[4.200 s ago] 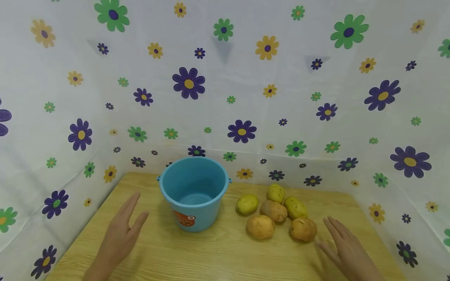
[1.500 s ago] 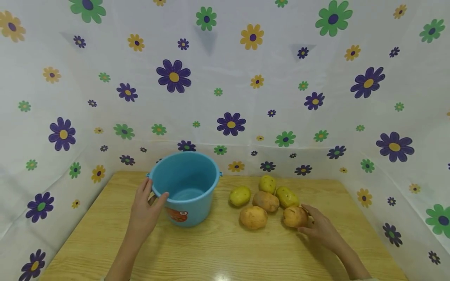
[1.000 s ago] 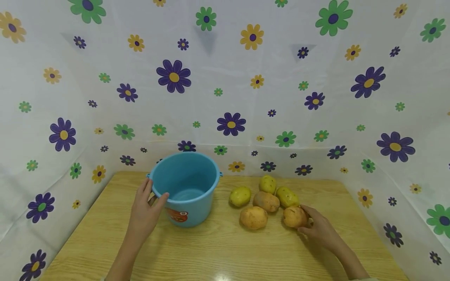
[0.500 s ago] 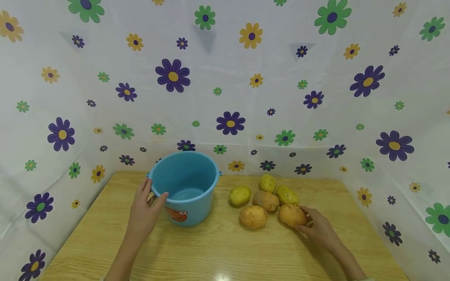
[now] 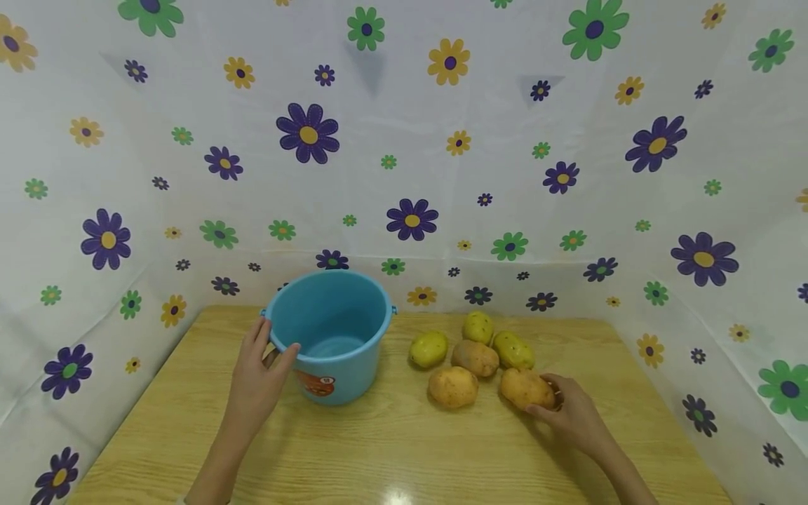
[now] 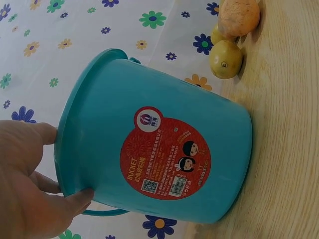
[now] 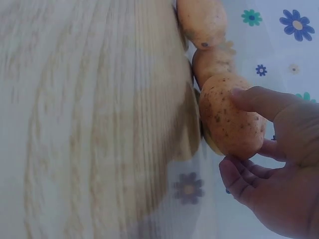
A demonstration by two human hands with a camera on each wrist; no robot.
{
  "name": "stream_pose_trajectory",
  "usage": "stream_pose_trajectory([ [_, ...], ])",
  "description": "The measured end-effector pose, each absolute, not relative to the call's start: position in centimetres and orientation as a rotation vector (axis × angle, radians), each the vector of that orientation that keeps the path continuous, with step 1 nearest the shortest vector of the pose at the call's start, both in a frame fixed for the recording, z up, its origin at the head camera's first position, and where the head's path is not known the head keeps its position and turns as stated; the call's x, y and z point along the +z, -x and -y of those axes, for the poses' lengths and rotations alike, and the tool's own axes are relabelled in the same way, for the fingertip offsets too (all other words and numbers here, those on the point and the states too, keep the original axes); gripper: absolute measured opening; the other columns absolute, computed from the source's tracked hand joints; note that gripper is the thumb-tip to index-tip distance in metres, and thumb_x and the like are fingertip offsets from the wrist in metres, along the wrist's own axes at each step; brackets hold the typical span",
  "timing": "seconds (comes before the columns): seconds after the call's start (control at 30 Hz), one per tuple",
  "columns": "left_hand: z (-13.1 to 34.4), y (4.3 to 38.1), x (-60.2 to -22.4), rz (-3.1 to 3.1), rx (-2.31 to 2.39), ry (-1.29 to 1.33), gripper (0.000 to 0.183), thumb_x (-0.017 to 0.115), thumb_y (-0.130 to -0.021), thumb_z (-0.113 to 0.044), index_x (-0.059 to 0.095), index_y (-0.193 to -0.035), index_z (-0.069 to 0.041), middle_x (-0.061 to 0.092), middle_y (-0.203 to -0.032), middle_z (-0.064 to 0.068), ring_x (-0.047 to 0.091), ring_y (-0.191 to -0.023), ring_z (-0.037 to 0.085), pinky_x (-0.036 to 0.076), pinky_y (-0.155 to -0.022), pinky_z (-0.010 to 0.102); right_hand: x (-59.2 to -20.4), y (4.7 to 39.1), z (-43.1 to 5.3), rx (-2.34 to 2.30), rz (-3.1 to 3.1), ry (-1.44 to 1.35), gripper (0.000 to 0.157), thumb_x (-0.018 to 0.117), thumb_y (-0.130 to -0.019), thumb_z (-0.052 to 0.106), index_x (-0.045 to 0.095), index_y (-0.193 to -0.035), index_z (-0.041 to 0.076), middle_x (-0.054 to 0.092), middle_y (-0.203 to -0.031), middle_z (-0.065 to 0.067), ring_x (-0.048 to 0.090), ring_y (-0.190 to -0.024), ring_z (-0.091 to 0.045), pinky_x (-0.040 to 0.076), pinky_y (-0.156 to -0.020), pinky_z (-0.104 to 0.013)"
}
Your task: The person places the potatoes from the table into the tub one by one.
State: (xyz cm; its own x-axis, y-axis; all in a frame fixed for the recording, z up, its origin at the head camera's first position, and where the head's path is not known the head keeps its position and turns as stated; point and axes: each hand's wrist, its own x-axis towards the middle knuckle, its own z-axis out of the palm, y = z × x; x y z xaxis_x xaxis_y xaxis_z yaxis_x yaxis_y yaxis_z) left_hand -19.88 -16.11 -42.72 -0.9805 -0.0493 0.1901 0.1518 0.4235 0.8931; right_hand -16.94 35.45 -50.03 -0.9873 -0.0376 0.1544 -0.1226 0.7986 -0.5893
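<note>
Left hand [image 5: 257, 375] grips the bucket [image 5: 350, 379] at 8 o'clock; right hand [image 5: 573, 415] grips 1 potato [image 5: 524, 389] at the bucket's 3 o'clock.

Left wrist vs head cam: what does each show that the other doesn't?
Left wrist only: the legible word BUCKET and the barcode on the red label of the blue bucket.
Head only: the bucket's inside and the right hand.
Both: the left hand gripping the bucket's rim, the red label itself, tan potato, yellow-green produce, wooden table, floral cloth.
</note>
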Motion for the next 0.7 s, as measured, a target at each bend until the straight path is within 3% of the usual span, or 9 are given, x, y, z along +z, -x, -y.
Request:
stream_pose_trajectory([
  [0.23, 16.1, 20.1, -42.9, 2.495, -1.561, 0.095, 0.082, 0.061, -0.107, -0.03, 0.012, -0.164, 0.002, 0.006, -0.17, 0.02, 0.024, -0.152, 0.042, 0.035, -0.118, 0.048, -48.9, 16.2, -35.0, 0.996, 2.829, -0.144, 0.065, 0.089, -0.083, 0.022, 0.059, -0.131, -0.011, 0.064, -0.115, -0.022, 0.058, -0.086, -0.019, 0.052, -0.064, -0.024],
  [0.47, 16.1, 19.8, -42.5, 2.488, -1.579, 0.106, 0.08, 0.06, -0.107, -0.029, 0.012, -0.164, 0.002, 0.005, -0.17, 0.02, 0.023, -0.152, 0.043, 0.034, -0.119, 0.05, -47.6, 15.4, -34.1, 1.071, 2.756, -0.178, 0.063, 0.087, -0.086, 0.018, 0.057, -0.134, -0.01, 0.06, -0.12, -0.025, 0.062, -0.096, -0.026, 0.059, -0.072, -0.025],
  [0.7, 16.2, 19.9, -42.6, 2.495, -1.588, 0.097, 0.081, 0.06, -0.107, -0.029, 0.011, -0.164, 0.001, 0.004, -0.171, 0.018, 0.024, -0.152, 0.042, 0.035, -0.119, 0.049, -45.8, 15.5, -32.8, 1.126, 2.733, -0.207, 0.062, 0.085, -0.088, 0.017, 0.056, -0.136, -0.01, 0.059, -0.119, -0.023, 0.06, -0.092, -0.022, 0.059, -0.07, -0.023],
])
